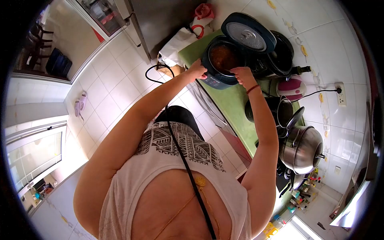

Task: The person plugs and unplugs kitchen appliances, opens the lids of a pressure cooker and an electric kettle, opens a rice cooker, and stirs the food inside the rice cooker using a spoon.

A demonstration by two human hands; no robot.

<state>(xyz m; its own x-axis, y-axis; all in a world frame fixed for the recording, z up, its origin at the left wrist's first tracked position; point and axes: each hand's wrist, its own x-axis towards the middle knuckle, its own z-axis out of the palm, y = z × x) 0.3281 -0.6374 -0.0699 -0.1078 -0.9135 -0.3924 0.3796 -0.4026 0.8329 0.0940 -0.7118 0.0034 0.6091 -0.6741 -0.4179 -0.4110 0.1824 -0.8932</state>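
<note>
A dark blue rice cooker (218, 83) stands on the green counter (236, 105) with its lid (249, 33) raised. Reddish-brown food (224, 58) lies inside its pot. My left hand (197, 71) is at the cooker's near left side, its fingers curled against the outer edge. Over the right rim of the pot, my right hand (242, 76) is closed in a pinch; what it holds is too small to make out.
Right of the cooker are a black pan (280, 60), a bottle (301, 70), a pink and white container (291, 89), a dark pot (283, 112) and a steel lidded pot (302, 150). A black cable (176, 140) hangs down my front. A white bag (176, 47) sits at the counter's far left end.
</note>
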